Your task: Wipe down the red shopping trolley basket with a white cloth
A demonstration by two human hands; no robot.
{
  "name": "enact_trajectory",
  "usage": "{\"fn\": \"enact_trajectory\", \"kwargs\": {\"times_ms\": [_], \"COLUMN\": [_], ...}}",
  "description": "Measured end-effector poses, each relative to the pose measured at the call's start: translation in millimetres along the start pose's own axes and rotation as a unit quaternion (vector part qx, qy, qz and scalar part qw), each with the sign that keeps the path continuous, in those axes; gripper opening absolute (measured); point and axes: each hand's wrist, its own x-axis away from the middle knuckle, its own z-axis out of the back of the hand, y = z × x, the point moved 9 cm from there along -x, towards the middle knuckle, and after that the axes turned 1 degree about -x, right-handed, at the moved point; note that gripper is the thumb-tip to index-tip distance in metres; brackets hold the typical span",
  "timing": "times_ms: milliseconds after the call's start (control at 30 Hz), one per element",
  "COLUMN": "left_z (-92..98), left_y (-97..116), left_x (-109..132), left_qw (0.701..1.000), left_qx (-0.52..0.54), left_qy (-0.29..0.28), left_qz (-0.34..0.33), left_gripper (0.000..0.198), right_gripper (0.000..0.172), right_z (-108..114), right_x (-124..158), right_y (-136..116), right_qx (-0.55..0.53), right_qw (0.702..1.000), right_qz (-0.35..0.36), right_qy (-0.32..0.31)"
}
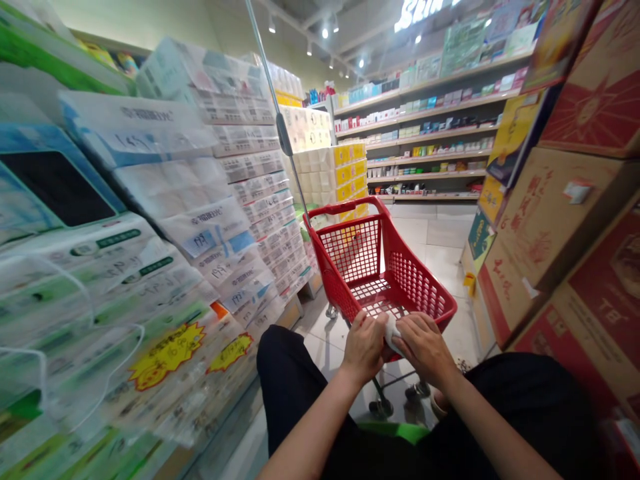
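A red plastic shopping cart (420,283) stands right in front of me, its latticed basket showing nothing inside. My left hand (366,343) is closed around the near rim of the basket. Beside it, my right hand (424,345) presses a small white wad of cloth or tissue (393,331) against the same rim, fingers bent over it. The wad lies between the two hands, touching the left thumb side. Its far part is hidden under the right fingers.
Stacked tissue packs (210,220) rise on the left, with yellow price tags (167,353) in front. Cardboard boxes (555,220) are piled on the right. Shelves of small goods (425,137) line the back. A metal pole (270,87) rises beside the cart. My knees flank the cart.
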Motion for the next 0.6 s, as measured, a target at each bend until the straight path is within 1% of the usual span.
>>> {"fn": "enact_trajectory", "kwargs": {"times_ms": [133, 233, 333, 433, 533, 600], "left_z": [1.4, 4.9, 10.7, 22.2, 36.3, 41.2], "left_y": [8, 13, 12, -4, -33, -51], "left_x": [-4, -5, -4, -5, -6, -8], "left_qw": [1.000, 0.998, 0.996, 0.998, 0.999, 0.999], "left_qx": [0.028, 0.044, 0.048, 0.024, -0.026, -0.048], "left_qy": [-0.006, -0.029, -0.052, -0.045, -0.012, 0.004], "left_qz": [-0.004, -0.026, -0.047, -0.049, -0.016, 0.005], "left_gripper": [0.058, 0.057, 0.054, 0.053, 0.051, 0.050], "right_gripper": [0.017, 0.018, 0.020, 0.020, 0.020, 0.020], "right_z": [9, 11, 9, 8, 6, 4], "right_x": [-2, -4, -4, -5, -5, -4], "right_y": [13, 22, 28, 32, 39, 46], "right_qx": [-0.010, -0.020, -0.026, -0.032, -0.033, -0.027], "right_qw": [1.000, 0.999, 0.998, 0.997, 0.998, 0.998], "right_qz": [-0.012, -0.037, -0.058, -0.065, -0.059, -0.056], "right_qy": [-0.007, -0.011, -0.015, -0.008, -0.002, -0.003]}}
